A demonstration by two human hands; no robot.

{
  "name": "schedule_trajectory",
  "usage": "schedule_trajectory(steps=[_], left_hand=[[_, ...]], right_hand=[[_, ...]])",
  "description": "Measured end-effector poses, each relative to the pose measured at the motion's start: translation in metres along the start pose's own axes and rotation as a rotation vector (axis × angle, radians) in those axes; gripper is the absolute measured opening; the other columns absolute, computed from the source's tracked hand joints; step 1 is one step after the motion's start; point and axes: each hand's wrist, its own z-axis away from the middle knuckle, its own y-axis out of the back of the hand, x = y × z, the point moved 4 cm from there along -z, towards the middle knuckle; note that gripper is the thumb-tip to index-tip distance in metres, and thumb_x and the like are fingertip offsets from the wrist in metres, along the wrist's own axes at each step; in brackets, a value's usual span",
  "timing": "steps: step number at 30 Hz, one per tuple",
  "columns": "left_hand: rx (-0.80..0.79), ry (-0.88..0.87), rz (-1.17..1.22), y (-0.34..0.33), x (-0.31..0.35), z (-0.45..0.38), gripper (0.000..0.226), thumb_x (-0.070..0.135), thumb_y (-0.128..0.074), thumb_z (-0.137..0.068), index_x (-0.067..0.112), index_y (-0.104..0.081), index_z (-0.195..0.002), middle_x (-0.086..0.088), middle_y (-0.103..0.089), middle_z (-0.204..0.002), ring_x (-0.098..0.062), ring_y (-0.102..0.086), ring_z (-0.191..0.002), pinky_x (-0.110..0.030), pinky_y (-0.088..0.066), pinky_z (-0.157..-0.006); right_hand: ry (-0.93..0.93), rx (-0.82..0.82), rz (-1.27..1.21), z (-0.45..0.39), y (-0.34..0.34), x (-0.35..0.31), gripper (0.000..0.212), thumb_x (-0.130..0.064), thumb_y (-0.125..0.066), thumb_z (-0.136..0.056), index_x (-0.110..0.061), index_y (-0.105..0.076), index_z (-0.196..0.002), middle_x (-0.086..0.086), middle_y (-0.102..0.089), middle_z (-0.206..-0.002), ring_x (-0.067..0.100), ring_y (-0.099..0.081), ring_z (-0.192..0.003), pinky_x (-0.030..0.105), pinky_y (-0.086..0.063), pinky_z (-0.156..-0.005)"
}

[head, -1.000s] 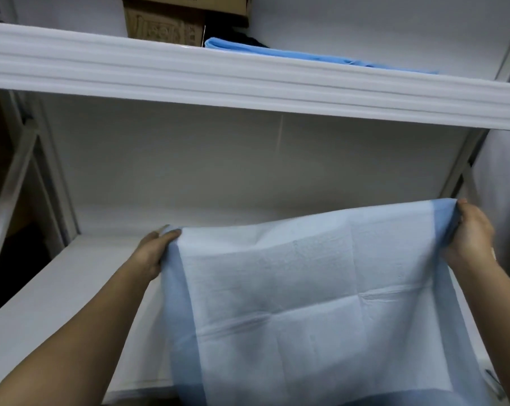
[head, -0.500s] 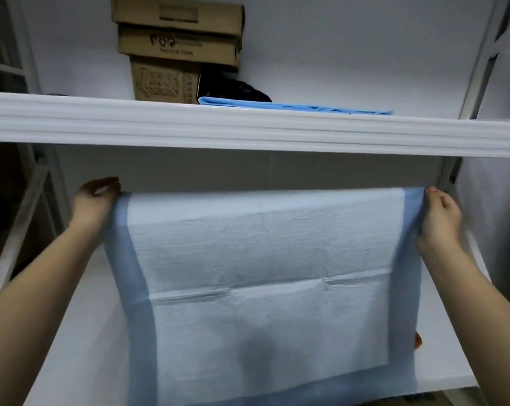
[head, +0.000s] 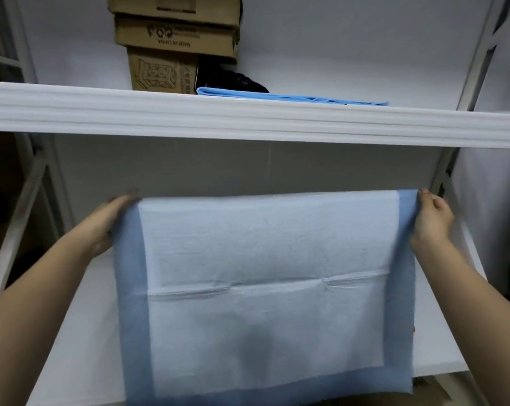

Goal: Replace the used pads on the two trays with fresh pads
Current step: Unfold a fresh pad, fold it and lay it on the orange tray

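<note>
Pinching the fresh pad (head: 265, 276) at its far corners, left hand (head: 108, 218) and right hand (head: 432, 221) clamp it; uneven lowering onto the tray (head: 81, 332) would probably wrinkle it.

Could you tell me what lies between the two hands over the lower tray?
In the head view, the unfolded pad spans the stretch, its far corners gripped by the left hand and the right hand.

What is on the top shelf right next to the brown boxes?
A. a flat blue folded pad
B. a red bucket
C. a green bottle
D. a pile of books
A: a flat blue folded pad lies on the upper shelf just to the right of the stacked cardboard boxes, with something dark behind it; no bucket, bottle or books show there.
</note>
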Motion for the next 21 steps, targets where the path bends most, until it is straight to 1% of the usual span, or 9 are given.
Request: schedule_trajectory(steps=[2, 3, 5, 10, 13, 15, 17, 18, 21], left_hand=[[-0.095, 0.033, -0.262, -0.003, -0.008, 0.004, 0.046, 0.024, -0.063, -0.089, 0.018, -0.051, -0.133, -0.007, -0.059, -0.122, -0.023, -0.057, -0.109, -0.035, -0.043, -0.094], [-0.092, 0.03, -0.292, -0.003, -0.01, 0.006, 0.045, 0.02, -0.062, -0.09, 0.018, -0.051, -0.134, -0.007, -0.058, -0.122, -0.023, -0.055, -0.109, -0.035, -0.043, -0.093], [0.006, -0.019, -0.205, -0.004, -0.006, 0.006, 0.041, 0.016, -0.059, -0.092, 0.016, -0.053, -0.132, -0.007, -0.057, -0.119, -0.02, -0.052, -0.107, -0.032, -0.041, -0.091], [0.324, -0.2, 0.022, -0.002, 0.018, 0.001, 0.034, 0.019, -0.065, -0.088, 0.013, -0.061, -0.121, -0.004, -0.061, -0.113, -0.017, -0.055, -0.105, -0.026, -0.043, -0.095], [0.4, -0.31, -0.126, 0.002, 0.032, -0.002, 0.032, 0.017, -0.065, -0.088, 0.007, -0.062, -0.118, -0.006, -0.061, -0.112, -0.018, -0.057, -0.101, -0.025, -0.043, -0.092], [0.413, -0.404, -0.2, 0.006, 0.04, -0.006, 0.03, 0.013, -0.063, -0.089, 0.002, -0.063, -0.117, -0.01, -0.062, -0.112, -0.014, -0.06, -0.091, -0.018, -0.045, -0.082], [0.373, -0.374, -0.223, 0.008, 0.043, -0.011, 0.029, 0.014, -0.061, -0.091, 0.006, -0.063, -0.118, -0.007, -0.06, -0.107, -0.008, -0.057, -0.08, -0.015, -0.045, -0.073], [0.31, -0.297, -0.252, 0.009, 0.042, -0.014, 0.027, 0.017, -0.061, -0.091, 0.013, -0.063, -0.118, -0.004, -0.059, -0.105, -0.01, -0.055, -0.079, -0.02, -0.045, -0.073], [-0.107, 0.026, -0.362, 0.008, 0.02, -0.01, 0.027, 0.021, -0.063, -0.088, 0.025, -0.059, -0.115, 0.0, -0.063, -0.103, -0.013, -0.058, -0.088, -0.033, -0.044, -0.089]], right_hand=[[-0.023, 0.021, -0.003, -0.002, 0.003, 0.002, 0.025, -0.023, -0.056, -0.094, -0.022, -0.053, -0.069, -0.011, -0.05, -0.072, -0.002, -0.045, -0.064, 0.004, -0.039, -0.054], [-0.033, 0.02, 0.014, -0.002, 0.004, 0.003, 0.026, -0.024, -0.056, -0.094, -0.022, -0.053, -0.068, -0.011, -0.049, -0.072, -0.001, -0.045, -0.063, 0.004, -0.038, -0.053], [-0.034, -0.001, 0.057, 0.0, 0.005, 0.006, 0.027, -0.025, -0.055, -0.094, -0.022, -0.052, -0.067, -0.01, -0.047, -0.069, -0.001, -0.042, -0.061, 0.005, -0.036, -0.051], [-0.025, -0.04, 0.076, 0.004, -0.002, 0.004, 0.021, -0.03, -0.056, -0.092, -0.023, -0.055, -0.072, -0.012, -0.05, -0.071, 0.0, -0.045, -0.066, 0.012, -0.037, -0.061], [-0.008, -0.044, 0.071, 0.003, -0.004, -0.001, 0.014, -0.032, -0.057, -0.091, -0.024, -0.058, -0.08, -0.014, -0.053, -0.074, 0.0, -0.048, -0.072, 0.014, -0.039, -0.067], [0.01, -0.062, 0.076, 0.003, -0.004, -0.003, 0.019, -0.032, -0.058, -0.091, -0.025, -0.056, -0.074, -0.014, -0.053, -0.074, -0.001, -0.048, -0.072, 0.014, -0.039, -0.069], [0.017, -0.078, 0.089, 0.003, -0.003, -0.004, 0.024, -0.031, -0.057, -0.092, -0.025, -0.051, -0.07, -0.012, -0.049, -0.071, 0.0, -0.045, -0.069, 0.015, -0.037, -0.068], [0.013, -0.074, 0.096, 0.003, -0.002, -0.004, 0.025, -0.032, -0.056, -0.092, -0.025, -0.05, -0.069, -0.012, -0.049, -0.071, 0.0, -0.045, -0.069, 0.015, -0.036, -0.067], [-0.008, -0.032, 0.083, 0.001, 0.003, -0.001, 0.024, -0.033, -0.055, -0.093, -0.025, -0.051, -0.071, -0.012, -0.052, -0.075, 0.001, -0.048, -0.07, 0.014, -0.038, -0.065]])
